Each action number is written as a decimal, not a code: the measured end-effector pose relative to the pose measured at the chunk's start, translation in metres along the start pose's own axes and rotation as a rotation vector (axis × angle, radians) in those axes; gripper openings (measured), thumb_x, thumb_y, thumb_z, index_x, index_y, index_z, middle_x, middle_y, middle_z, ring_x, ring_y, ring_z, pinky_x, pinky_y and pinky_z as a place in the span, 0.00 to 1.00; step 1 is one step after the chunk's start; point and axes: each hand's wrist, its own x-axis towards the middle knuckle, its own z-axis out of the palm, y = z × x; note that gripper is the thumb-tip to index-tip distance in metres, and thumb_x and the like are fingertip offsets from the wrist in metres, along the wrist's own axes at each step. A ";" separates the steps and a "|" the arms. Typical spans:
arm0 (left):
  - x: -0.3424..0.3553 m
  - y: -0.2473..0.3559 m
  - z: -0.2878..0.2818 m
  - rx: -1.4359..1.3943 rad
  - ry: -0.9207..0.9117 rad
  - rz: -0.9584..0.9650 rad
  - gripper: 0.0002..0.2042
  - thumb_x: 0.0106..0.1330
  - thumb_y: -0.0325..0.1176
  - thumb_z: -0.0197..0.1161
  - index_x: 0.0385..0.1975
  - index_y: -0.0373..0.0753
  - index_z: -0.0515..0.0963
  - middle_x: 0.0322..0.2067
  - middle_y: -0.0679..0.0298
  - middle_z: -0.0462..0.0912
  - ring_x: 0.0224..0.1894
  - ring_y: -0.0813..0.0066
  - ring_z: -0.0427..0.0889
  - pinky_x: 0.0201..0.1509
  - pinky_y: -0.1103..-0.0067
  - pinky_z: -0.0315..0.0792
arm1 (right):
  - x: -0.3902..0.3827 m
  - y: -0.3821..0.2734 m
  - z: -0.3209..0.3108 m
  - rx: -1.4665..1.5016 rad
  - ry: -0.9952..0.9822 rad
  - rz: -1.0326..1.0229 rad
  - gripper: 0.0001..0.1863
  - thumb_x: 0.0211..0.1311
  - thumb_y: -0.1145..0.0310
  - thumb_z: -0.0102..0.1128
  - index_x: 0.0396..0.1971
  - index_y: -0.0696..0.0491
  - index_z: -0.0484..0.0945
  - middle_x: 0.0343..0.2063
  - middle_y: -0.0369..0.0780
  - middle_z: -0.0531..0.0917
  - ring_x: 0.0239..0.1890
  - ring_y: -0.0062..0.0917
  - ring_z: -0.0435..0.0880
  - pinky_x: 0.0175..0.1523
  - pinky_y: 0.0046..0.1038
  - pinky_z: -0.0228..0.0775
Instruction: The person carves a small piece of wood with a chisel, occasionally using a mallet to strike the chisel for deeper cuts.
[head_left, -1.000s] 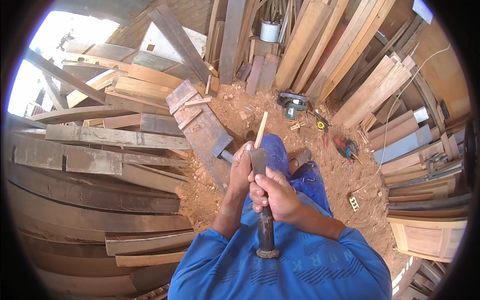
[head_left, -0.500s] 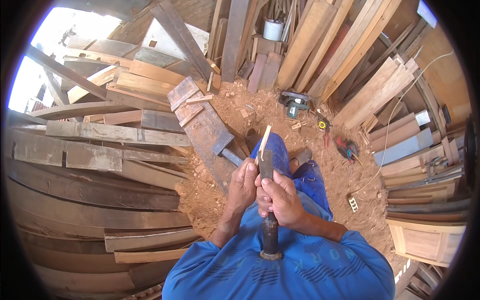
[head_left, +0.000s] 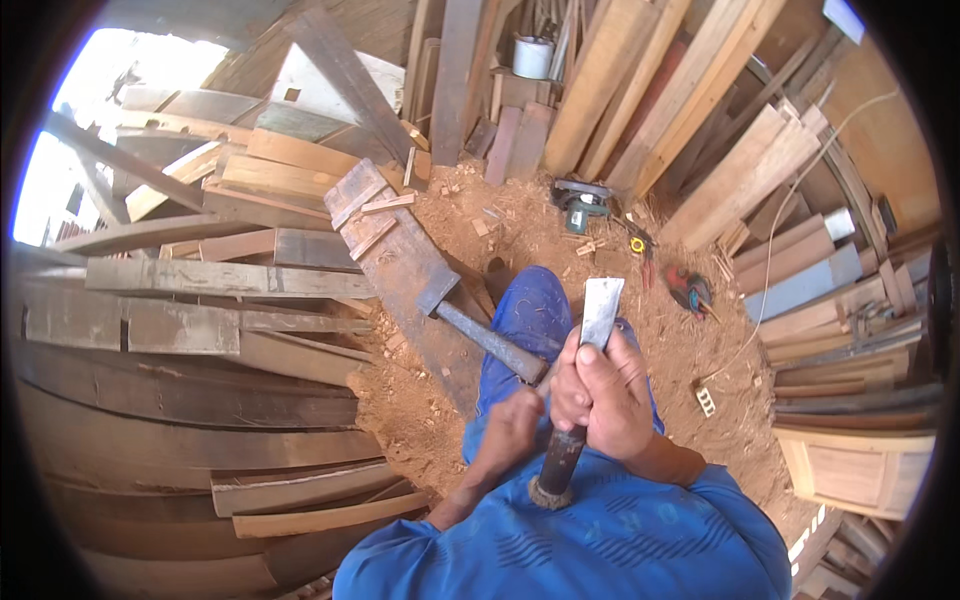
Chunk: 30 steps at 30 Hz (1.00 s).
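Note:
My right hand grips a chisel, its wide steel blade pointing away from me and its dark handle coming back toward my blue shirt. A hammer or mallet with a grey head and long handle lies on a worn plank, the handle reaching over my left leg. My left hand is low, near that handle's end, blurred with its fingers curled; what it holds, if anything, I cannot make out.
Stacked boards fill the left, and upright timber leans at the back beside a white bucket. A power saw, tape measure, red tools and power strip lie among shavings on the floor.
The chisel and my right hand have moved rightward, the blade now shining. My left hand has dropped away from the blade; the pale stick beside it is out of sight.

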 end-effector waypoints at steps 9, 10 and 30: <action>0.086 0.022 -0.018 -0.401 0.097 0.016 0.15 0.77 0.39 0.42 0.30 0.38 0.70 0.19 0.69 0.71 0.20 0.85 0.69 0.21 0.82 0.60 | 0.022 0.039 -0.005 0.217 -0.048 0.389 0.07 0.72 0.64 0.44 0.41 0.51 0.68 0.21 0.30 0.64 0.17 0.13 0.63 0.24 0.23 0.66; 0.089 0.024 -0.019 -0.267 0.097 0.093 0.15 0.76 0.39 0.43 0.30 0.38 0.71 0.19 0.67 0.72 0.20 0.81 0.70 0.21 0.80 0.61 | 0.021 0.042 -0.002 0.185 -0.079 0.401 0.07 0.72 0.64 0.44 0.40 0.51 0.68 0.21 0.30 0.64 0.17 0.13 0.63 0.24 0.23 0.66; 0.069 0.024 -0.029 0.306 0.265 0.377 0.05 0.71 0.29 0.51 0.36 0.36 0.74 0.21 0.55 0.76 0.20 0.59 0.78 0.24 0.71 0.70 | 0.019 0.044 -0.002 0.217 -0.070 0.411 0.07 0.72 0.63 0.44 0.39 0.50 0.67 0.19 0.28 0.62 0.15 0.12 0.61 0.23 0.22 0.64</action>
